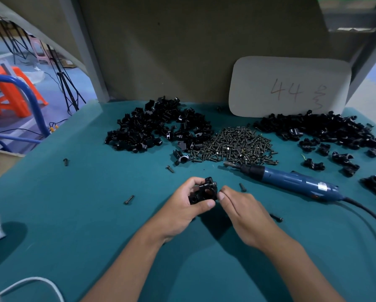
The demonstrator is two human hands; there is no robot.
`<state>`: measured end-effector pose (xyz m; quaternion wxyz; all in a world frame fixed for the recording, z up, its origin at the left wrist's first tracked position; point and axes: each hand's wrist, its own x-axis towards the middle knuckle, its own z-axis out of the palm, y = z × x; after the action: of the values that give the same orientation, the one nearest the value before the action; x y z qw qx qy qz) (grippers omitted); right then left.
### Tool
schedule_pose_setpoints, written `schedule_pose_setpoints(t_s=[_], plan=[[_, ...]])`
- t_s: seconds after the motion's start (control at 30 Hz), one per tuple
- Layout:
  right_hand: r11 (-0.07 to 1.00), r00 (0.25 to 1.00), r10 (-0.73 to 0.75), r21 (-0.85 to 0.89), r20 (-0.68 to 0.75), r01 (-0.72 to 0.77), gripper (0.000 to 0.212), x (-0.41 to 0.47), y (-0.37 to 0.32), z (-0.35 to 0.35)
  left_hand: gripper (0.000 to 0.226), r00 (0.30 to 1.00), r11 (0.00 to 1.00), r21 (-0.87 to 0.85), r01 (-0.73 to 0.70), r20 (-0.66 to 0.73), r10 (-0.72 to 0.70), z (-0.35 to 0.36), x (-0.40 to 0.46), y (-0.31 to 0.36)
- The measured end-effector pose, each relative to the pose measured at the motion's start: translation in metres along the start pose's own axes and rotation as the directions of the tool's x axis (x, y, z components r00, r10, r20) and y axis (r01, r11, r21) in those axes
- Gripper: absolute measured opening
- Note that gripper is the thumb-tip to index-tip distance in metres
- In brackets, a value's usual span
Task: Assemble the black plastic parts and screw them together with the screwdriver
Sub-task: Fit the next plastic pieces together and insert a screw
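Surface point(73, 214): teal-covered bench backed by a brown board, against which leaned a white card point(289, 86) marked "44".

Left hand point(187, 205): fingers and thumb curled round a black plastic assembly point(204, 189), held just above the surface near its front centre.

Right hand point(246, 214): fingers drawn together at the assembly's right side, the fingertips point(221, 195) touching it; whether they pinched a screw could not be told.

Electric screwdriver point(291, 180): blue-bodied, lying on the surface to the right of the hands, bit pointing left, its black cable point(370, 214) trailing off right.

Screw pile point(237, 144): dark screws heaped beyond the screwdriver, between two heaps of black plastic parts, the left heap point(158, 125) and the right heap point(326, 131).

Loose screws point(129, 199): several scattered singly around the hands.
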<state>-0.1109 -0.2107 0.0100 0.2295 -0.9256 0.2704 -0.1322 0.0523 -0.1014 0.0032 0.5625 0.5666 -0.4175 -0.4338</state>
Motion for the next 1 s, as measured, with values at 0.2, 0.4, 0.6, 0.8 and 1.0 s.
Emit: schedule_pose_setpoints(t_s=[0.2, 0.4, 0.6, 0.8, 1.0], plan=[[0.999, 0.999, 0.020, 0.032, -0.045, -0.019, 0.038, 0.001, -0.003, 0.004, 0.034, 1.000, 1.000, 0.023, -0.014, -0.009, 0.014, -0.001, 0.000, 0.002], [0.969, 0.989, -0.132, -0.220, -0.067, 0.114, 0.031, 0.000, -0.002, -0.002, 0.031, 1.000, 0.997, -0.070, 0.028, 0.008, -0.028, -0.004, 0.000, 0.005], [1.000, 1.000, 0.007, -0.002, 0.000, -0.007, 0.042, 0.001, 0.002, 0.000, 0.032, 1.000, 0.999, 0.048, 0.013, 0.004, -0.013, -0.003, 0.000, 0.001], [0.998, 0.998, -0.055, 0.014, 0.030, 0.055, 0.026, 0.002, 0.004, 0.000, 0.031, 1.000, 1.000, 0.025, 0.017, -0.007, -0.017, -0.004, 0.000, 0.001], [0.992, 0.997, -0.027, 0.121, -0.077, 0.036, 0.015, 0.002, 0.005, 0.001, 0.032, 1.000, 0.999, 0.016, 0.028, 0.003, -0.028, -0.004, 0.001, 0.000]])
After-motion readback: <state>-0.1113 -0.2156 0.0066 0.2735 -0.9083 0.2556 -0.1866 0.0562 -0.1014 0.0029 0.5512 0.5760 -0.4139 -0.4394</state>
